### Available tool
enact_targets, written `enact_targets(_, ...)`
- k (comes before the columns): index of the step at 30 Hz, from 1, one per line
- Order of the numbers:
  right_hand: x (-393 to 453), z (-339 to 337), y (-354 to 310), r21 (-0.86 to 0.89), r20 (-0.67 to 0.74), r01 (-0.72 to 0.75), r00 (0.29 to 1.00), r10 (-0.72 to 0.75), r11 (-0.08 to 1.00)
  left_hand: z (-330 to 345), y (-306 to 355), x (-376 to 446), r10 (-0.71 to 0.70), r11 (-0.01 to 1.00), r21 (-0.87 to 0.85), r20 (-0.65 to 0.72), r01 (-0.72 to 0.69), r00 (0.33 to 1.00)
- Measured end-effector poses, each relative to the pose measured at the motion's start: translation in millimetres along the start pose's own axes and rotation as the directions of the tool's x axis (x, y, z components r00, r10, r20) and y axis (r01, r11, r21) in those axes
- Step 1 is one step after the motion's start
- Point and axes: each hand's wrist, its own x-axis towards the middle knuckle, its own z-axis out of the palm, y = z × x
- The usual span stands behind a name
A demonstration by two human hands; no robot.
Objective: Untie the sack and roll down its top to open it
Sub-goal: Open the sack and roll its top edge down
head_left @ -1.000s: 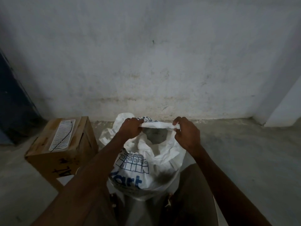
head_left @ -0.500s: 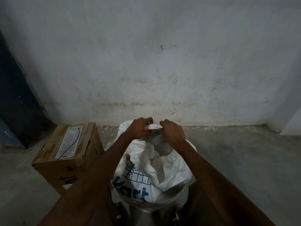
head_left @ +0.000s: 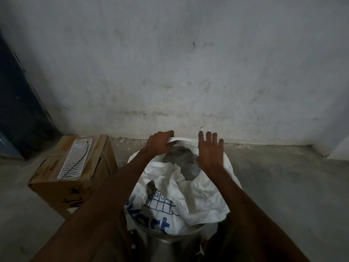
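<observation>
Gripping the far rim of the white sack [head_left: 200, 193] at 12 o'clock, the left hand [head_left: 160, 143] held tight while the right hand [head_left: 210, 150] hovered flat, fingers spread; one-sided pulling could have tipped it toward the box [head_left: 75, 171] at 9 o'clock

Sack [head_left: 198, 195] bottom behind forearms and frame edge; grey contents [head_left: 181, 163] indistinct; blue print partly folded away.

Premises appear to be a bare storage or utility corner: stained, whitewashed wall [head_left: 188, 72], rough concrete floor [head_left: 283, 176], a taped cardboard box [head_left: 75, 167] set near the wall, and a printed white sack [head_left: 188, 195].
</observation>
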Motion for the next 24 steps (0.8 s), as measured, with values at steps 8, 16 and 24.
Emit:
enact_targets(8,22.3,7.1,-35.4,0.264,-0.024,0.173,0.985,-0.173,0.949,-8.9,-12.8,-5.5,-0.009,0.948,-0.315,0.138,0.052,0.99)
enact_targets(16,25.0,15.9,1.2,0.446,-0.047,0.034,0.999,-0.014,0.894,-8.5,-54.5,-40.7,-0.219,0.963,-0.079,0.315,0.256,0.923)
enact_targets(24,2.8,16.1,-33.4,0.317,-0.347,0.32,0.915,-0.205,0.893,-45.7,-27.3,-17.1,-0.272,0.889,-0.36,0.078,0.281,0.959)
